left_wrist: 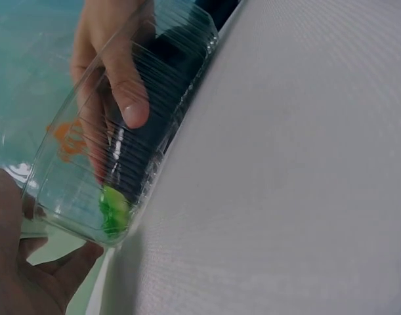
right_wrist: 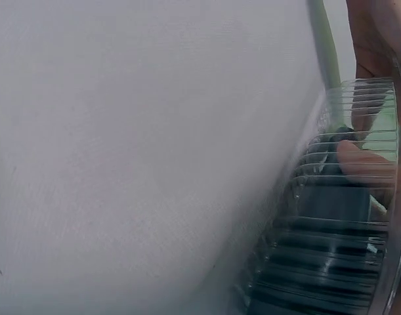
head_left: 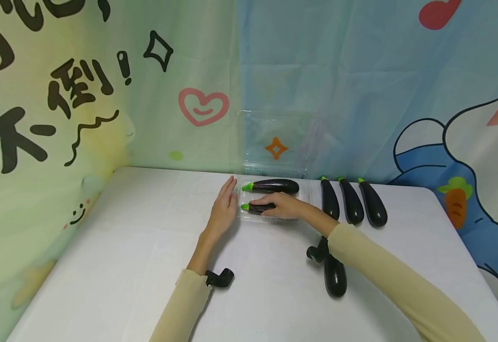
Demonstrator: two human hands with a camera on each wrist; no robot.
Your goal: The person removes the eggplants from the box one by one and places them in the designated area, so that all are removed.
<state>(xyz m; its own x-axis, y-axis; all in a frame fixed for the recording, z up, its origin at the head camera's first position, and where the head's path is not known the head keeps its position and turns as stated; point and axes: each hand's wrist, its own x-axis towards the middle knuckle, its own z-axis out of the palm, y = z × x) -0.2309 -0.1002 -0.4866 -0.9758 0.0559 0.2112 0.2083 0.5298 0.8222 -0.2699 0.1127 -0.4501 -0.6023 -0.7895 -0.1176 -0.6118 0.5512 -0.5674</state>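
A clear plastic box (left_wrist: 62, 197) with ribbed walls sits at the table's back edge, its lid (head_left: 255, 142) raised against the backdrop. Inside, a dark purple eggplant (head_left: 276, 185) with a green stem end lies crosswise at the rear. My right hand (head_left: 287, 207) reaches into the box and grips a second eggplant (head_left: 260, 208) in front of it, green end to the left. Through the ribbed wall, the thumb shows against this eggplant in both wrist views. My left hand (head_left: 223, 209), fingers extended, touches the box's left end.
Three eggplants (head_left: 351, 202) lie side by side to the right of the box, green ends toward the backdrop. Another eggplant (head_left: 335, 278) lies nearer, partly under my right forearm. A printed cloth backdrop (head_left: 206, 57) stands behind the white table (head_left: 125, 266).
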